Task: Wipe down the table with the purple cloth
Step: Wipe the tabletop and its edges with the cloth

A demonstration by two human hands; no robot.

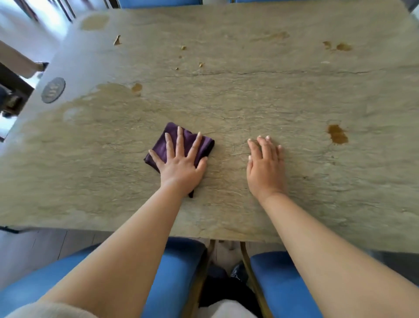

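A folded purple cloth [204,145] lies on the stone-patterned table [249,95], near its front middle. My left hand [180,161] presses flat on the cloth with fingers spread and straight. My right hand [265,165] rests flat on the bare table to the right of the cloth, fingers together. A brown spill [337,134] sits right of my right hand. More brown stains [343,47] mark the far right, and a wet patch [108,90] with a brown spot [136,87] lies at the left. Crumbs [183,47] are scattered at the far middle.
A round dark coaster [53,89] lies by the table's left edge. Two blue chairs [176,272] [278,283] stand tucked under the near edge. A larger scrap [117,40] lies at the far left. Another blue chair [158,2] stands at the far side.
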